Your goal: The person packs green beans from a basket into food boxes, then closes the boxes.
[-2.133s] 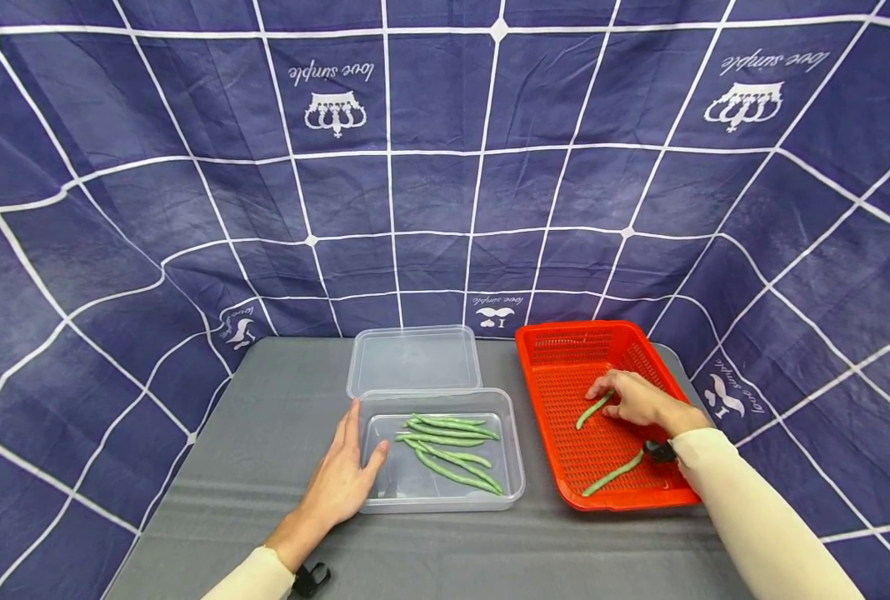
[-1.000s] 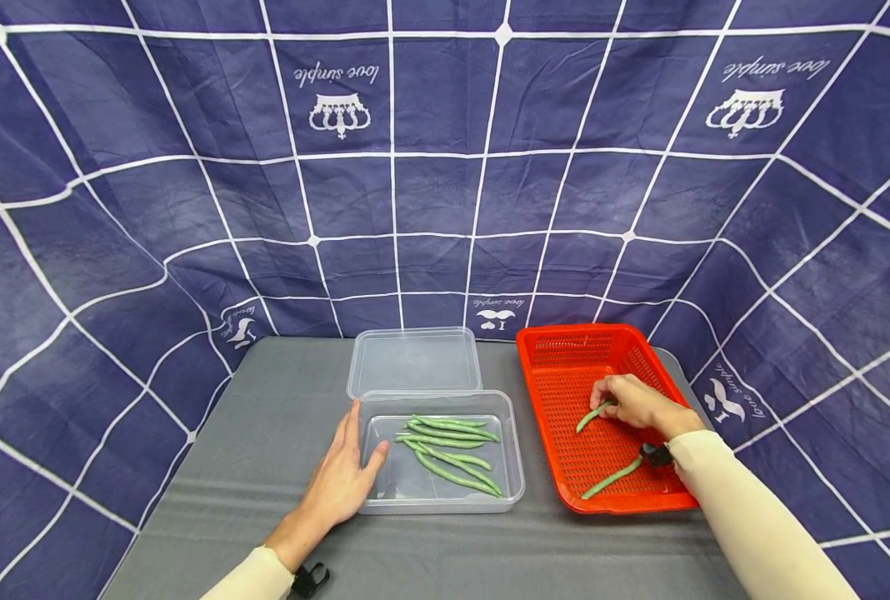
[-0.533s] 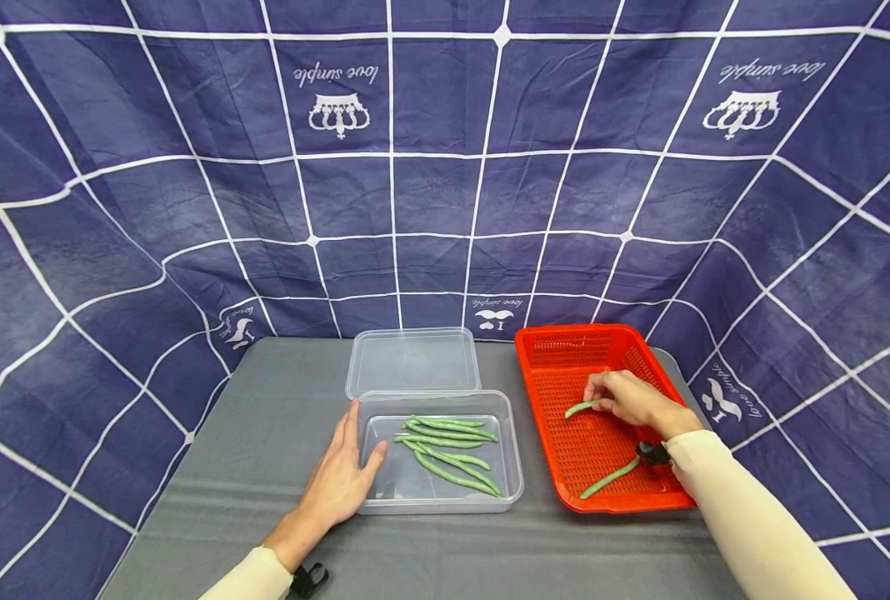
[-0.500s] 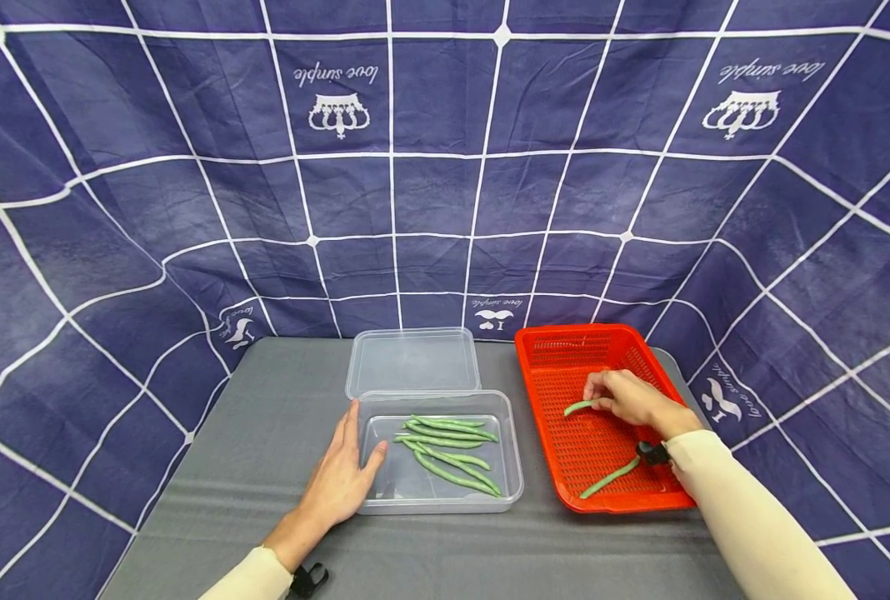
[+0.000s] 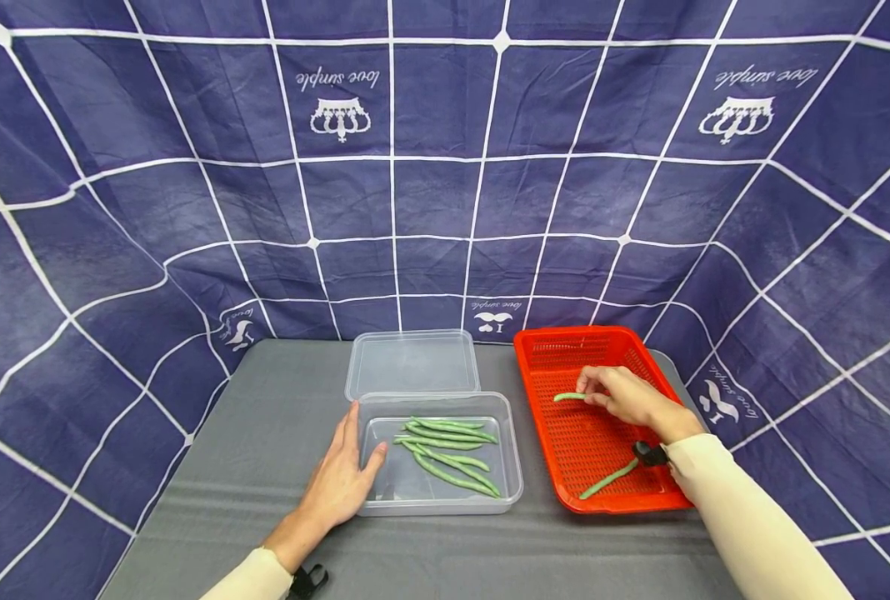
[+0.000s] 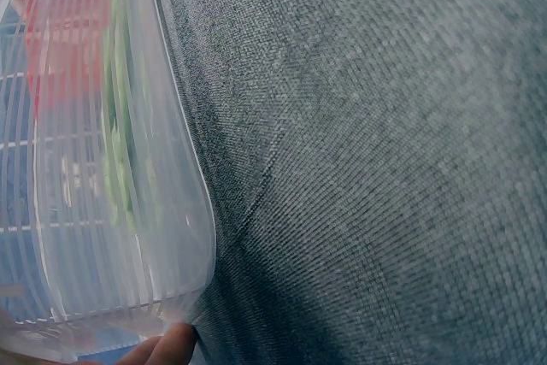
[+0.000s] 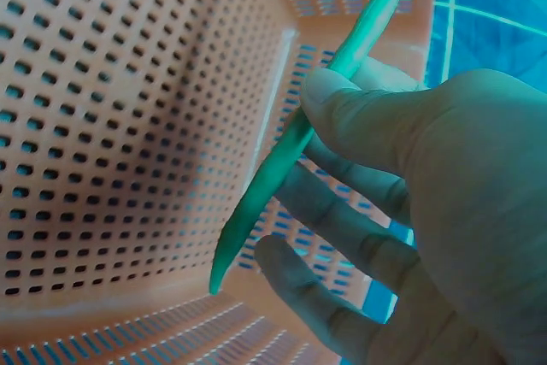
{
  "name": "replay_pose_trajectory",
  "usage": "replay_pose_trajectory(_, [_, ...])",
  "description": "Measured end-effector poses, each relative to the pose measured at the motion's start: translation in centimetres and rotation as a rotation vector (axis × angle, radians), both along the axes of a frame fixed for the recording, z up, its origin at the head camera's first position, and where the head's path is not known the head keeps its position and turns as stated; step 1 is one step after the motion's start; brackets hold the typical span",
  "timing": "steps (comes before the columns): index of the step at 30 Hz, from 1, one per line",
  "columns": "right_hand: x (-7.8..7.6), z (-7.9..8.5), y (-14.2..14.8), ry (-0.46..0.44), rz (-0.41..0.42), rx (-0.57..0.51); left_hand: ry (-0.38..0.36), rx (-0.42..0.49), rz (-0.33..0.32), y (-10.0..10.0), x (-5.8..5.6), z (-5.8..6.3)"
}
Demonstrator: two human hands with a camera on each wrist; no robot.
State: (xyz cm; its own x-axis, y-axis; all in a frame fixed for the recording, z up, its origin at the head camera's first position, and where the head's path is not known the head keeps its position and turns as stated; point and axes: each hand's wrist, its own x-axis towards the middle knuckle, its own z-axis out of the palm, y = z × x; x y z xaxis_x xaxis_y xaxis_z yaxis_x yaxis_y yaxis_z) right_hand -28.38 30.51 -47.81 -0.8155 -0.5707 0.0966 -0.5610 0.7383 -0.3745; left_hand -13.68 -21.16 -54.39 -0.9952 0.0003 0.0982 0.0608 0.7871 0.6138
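Between thumb and fingers, my right hand (image 5: 623,396) pinches a green bean (image 7: 265,173) over the red plastic basket (image 5: 557,454). In the right wrist view both ends of that bean stick out past the thumb. A second green bean (image 5: 610,479) lies in the basket's near part, its far end hidden by the wrist strap. My left hand (image 5: 343,475) rests with straight fingers against the left side of a clear plastic container (image 5: 516,467). Several green beans (image 5: 452,442) lie inside the container. In the left wrist view, fingertips (image 6: 175,344) touch the container's wall.
A clear flat lid (image 5: 413,362) lies on the grey cloth (image 5: 280,400) just behind the container. Blue curtain fabric with white lines (image 5: 430,200) stands around the back and sides. The basket sits at the right, a short gap from the container.
My right hand's fingers have closed on the bean in the basket and moved it left and farther away, turning it nearly level. My left hand has stayed at the container.
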Motion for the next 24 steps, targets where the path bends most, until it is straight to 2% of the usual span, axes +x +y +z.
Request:
replay_pose_trajectory(10, [1.4, 1.4, -1.3, 0.038, 0.023, -0.062, 0.012, -0.001, 0.000, 0.0, 0.0, 0.0])
replay_pose_trajectory(24, [2.6, 2.6, -3.4, 0.086, 0.018, -0.063, 0.025, -0.011, 0.004, -0.1, 0.0, -0.2])
